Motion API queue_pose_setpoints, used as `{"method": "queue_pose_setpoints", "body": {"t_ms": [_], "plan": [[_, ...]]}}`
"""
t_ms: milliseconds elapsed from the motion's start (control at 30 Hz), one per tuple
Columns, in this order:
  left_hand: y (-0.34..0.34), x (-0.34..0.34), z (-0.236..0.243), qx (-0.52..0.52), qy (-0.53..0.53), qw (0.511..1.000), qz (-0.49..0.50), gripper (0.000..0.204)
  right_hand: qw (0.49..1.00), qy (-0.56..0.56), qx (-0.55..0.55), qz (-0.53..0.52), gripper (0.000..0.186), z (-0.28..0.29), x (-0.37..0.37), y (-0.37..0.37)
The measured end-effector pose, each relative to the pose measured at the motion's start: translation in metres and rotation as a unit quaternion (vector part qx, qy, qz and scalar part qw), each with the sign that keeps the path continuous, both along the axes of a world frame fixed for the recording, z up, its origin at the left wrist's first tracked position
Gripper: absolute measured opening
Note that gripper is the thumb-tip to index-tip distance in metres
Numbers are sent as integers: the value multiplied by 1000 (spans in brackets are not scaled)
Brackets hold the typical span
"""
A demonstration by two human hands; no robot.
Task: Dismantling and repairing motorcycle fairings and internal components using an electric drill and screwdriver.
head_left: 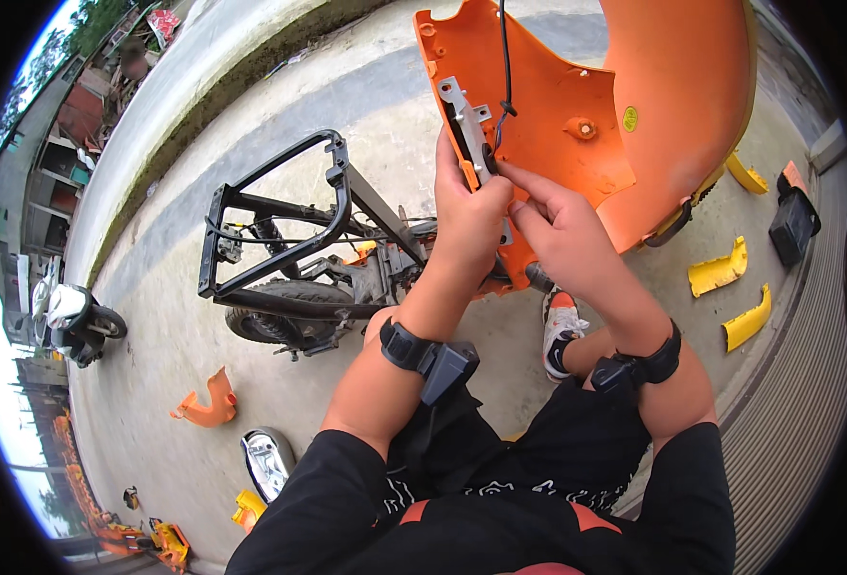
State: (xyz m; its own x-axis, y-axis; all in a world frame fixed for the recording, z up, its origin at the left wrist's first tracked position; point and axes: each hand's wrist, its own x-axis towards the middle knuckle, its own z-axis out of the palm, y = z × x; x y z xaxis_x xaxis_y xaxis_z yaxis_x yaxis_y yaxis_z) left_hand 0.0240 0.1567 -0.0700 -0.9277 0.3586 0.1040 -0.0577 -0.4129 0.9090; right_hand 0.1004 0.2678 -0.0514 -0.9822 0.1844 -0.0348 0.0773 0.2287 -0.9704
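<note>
My left hand (471, 206) is closed round the edge of a large orange scooter body panel (558, 96), its inner side toward me. A grey plastic strip (464, 125) with a dark slot lies along that edge, beside my left fingers. My right hand (567, 216) pinches close to my left thumb, at the strip's lower end. What its fingertips hold is mostly hidden. A thin black cable (507, 67) hangs from above inside the panel and runs down to a small dark piece by my fingertips.
The stripped scooter with its black frame (332, 225) and rear wheel (289, 311) stands left of my hands. Yellow panel pieces (719, 268) and a black box (793, 225) lie right. An orange piece (210, 402) and a headlight (267, 460) lie lower left. A parked scooter (74, 321) stands far left.
</note>
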Motion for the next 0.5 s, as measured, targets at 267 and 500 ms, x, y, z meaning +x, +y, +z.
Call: {"method": "queue_pose_setpoints", "body": {"t_ms": [267,500], "plan": [[-5,1,1,-3,39,999,4,52,985,-18,-161,52,44,9,2,7],[-1,-1,-4,-41,61,997,-1,70,859,-28,-501,103,35,2,-3,28]]}}
